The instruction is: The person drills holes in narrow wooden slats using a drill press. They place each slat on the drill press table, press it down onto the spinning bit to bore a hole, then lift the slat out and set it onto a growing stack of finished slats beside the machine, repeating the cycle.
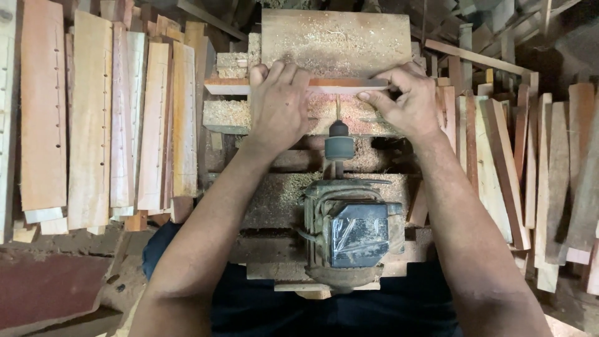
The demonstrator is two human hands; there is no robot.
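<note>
A narrow reddish wooden slat [340,85] lies crosswise on a sawdust-covered wooden work bed [337,37]. My left hand [277,103] grips the slat's left part from above. My right hand [405,100] pinches its right end with thumb and fingers. Between my hands a thin drill bit [337,106] in a dark chuck [339,143] points at the slat's near edge. The chuck sits on the shaft of a worn electric motor [349,231] close to my body.
Stacks of flat boards with rows of drilled holes [93,118] lie on the left. More slats and offcuts [530,162] pile up on the right. Sawdust covers the wooden frame [274,196] around the motor.
</note>
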